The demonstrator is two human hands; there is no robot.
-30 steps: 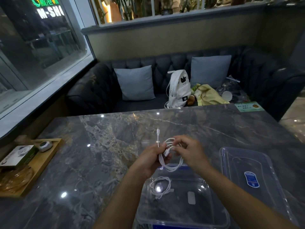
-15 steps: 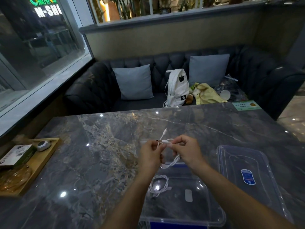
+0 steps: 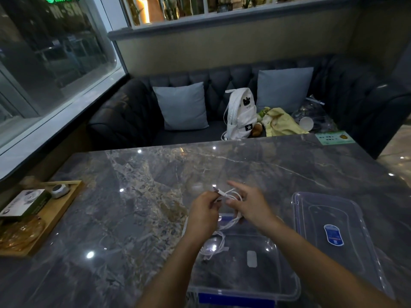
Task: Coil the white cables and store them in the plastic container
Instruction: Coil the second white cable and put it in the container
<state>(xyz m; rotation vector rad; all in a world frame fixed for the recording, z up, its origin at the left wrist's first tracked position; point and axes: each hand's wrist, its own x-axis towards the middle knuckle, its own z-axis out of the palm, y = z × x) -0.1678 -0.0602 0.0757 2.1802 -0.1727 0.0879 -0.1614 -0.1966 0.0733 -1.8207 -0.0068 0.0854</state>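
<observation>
A white cable (image 3: pixel 233 196) hangs in loose loops between my two hands, above the far edge of the clear plastic container (image 3: pixel 287 281). My left hand (image 3: pixel 203 216) pinches the cable just behind its plug end, which points up and left. My right hand (image 3: pixel 250 205) has its index finger stretched out, with the loops around its other fingers. A second white cable (image 3: pixel 214 246) lies coiled inside the container at its left side.
The container's clear lid (image 3: pixel 333 232) lies on the marble table to the right. A wooden tray (image 3: pixel 56 214) with a box and a small device sits at the left edge. Behind the table is a dark sofa with cushions and a white backpack (image 3: pixel 241 114).
The cable's free end has been brought down from upright to lie across the loops in my left fingers. My right index finger has lifted off and now points outward.
</observation>
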